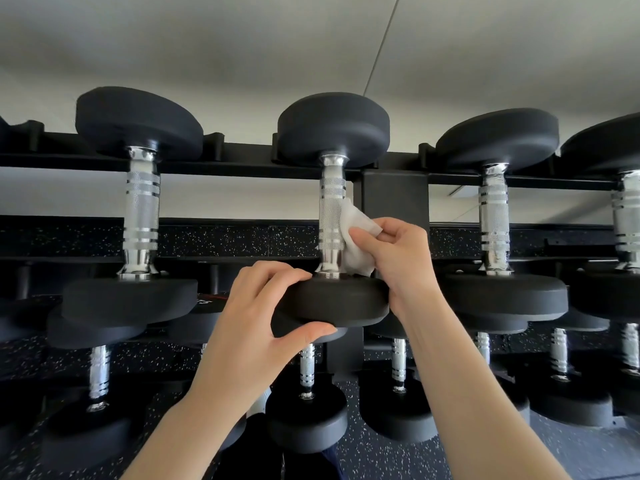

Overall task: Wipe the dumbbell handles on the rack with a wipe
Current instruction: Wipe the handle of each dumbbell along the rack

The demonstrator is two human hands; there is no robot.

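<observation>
A black rack (394,199) holds several dumbbells with black round heads and chrome knurled handles. The middle dumbbell's handle (330,216) stands in the centre of the view. My right hand (391,251) pinches a white wipe (353,237) and holds it against the right side of that handle. My left hand (263,313) grips the near head (332,303) of the same dumbbell, fingers over its top edge and thumb under it.
Neighbouring dumbbells sit on the top rail, one at the left (142,216) and one at the right (493,216), another at the far right edge. A lower row of smaller dumbbells (308,403) lies beneath my arms. Speckled black flooring (381,455) runs below.
</observation>
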